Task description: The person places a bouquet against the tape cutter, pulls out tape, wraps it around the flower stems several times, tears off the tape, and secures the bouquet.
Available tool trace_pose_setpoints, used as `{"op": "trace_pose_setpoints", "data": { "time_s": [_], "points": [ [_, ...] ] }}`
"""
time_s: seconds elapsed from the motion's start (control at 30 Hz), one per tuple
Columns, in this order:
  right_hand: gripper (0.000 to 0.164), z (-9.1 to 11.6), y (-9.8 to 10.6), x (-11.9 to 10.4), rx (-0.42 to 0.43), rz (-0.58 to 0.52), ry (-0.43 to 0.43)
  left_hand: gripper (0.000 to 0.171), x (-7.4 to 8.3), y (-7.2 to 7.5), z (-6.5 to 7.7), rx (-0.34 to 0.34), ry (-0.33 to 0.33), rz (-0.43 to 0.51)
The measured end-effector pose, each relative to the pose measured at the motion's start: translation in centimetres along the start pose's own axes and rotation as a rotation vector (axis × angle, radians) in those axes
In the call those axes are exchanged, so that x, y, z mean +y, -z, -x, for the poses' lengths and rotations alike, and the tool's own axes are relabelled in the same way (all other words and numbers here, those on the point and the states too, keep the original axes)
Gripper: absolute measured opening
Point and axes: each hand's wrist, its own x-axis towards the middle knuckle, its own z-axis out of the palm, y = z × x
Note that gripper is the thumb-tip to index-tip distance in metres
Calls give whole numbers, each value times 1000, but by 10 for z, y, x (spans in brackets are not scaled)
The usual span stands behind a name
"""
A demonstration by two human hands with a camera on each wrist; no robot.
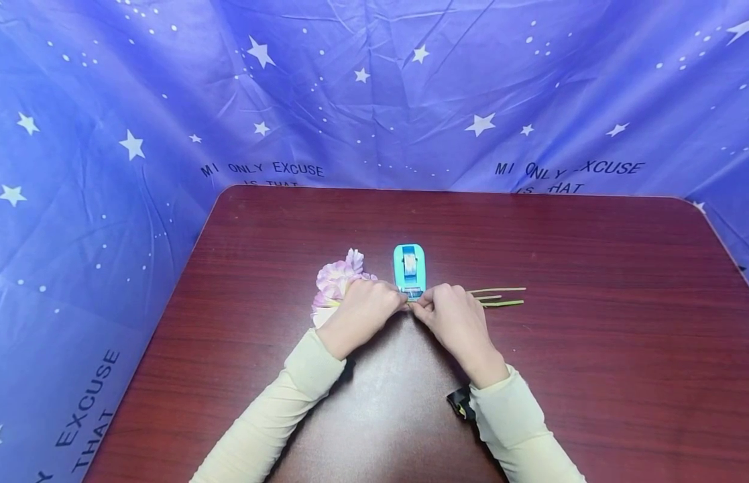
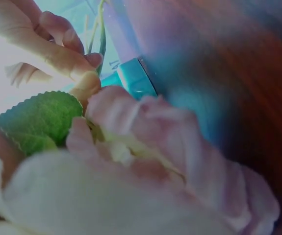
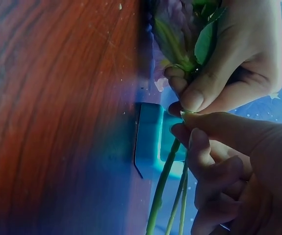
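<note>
Artificial flowers [image 1: 338, 276] with pink-white petals lie sideways, blooms at the left. My left hand [image 1: 368, 303] pinches their stems just below the blooms, thumb and fingers curled round them. Right beside it, thumb tip against thumb tip, my right hand [image 3: 229, 166] pinches the same green stems [image 3: 165, 188]. Their cut ends stick out to the right of that hand. A turquoise tape dispenser [image 1: 409, 265] with a roll in it stands just beyond both hands, its cutting end by the fingertips. In the left wrist view a green leaf [image 2: 42, 120] and a bloom [image 2: 175, 147] cover most of the left hand.
The dark red wooden table [image 1: 591, 268] reaches back to a blue-purple star-printed curtain [image 1: 374, 100] with lettering on it. A black strap [image 1: 461, 404] hangs by the right wrist's cuff.
</note>
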Motion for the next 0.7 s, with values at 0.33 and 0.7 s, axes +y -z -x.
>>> {"op": "trace_pose_setpoints", "data": {
  "time_s": [0.33,0.7],
  "points": [
    [17,0,-1,1,18,11,16,24,-1,-3,1,1,1,-4],
    [18,0,-1,1,31,27,30,24,0,-1,0,-3,18,15]
  ]
}}
